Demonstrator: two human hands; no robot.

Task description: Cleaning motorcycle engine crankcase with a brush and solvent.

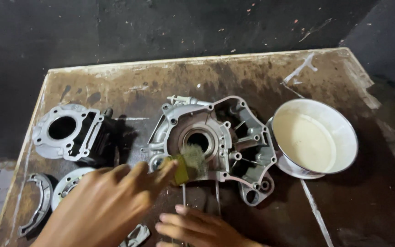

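My left hand reaches in from the lower left and grips a small brush with a yellow handle. Its worn bristles press on the face of a grey aluminium engine crankcase half, beside its round centre bore. The case lies flat in the middle of a stained wooden board. My right hand rests low on the board just below the case, fingers stretched to the left and holding nothing.
A finned cylinder block stands at the left. Below it lie a curved metal ring piece and a round cover, partly hidden by my left hand. A metal bowl of whitish liquid sits right of the case. Dark floor surrounds the board.
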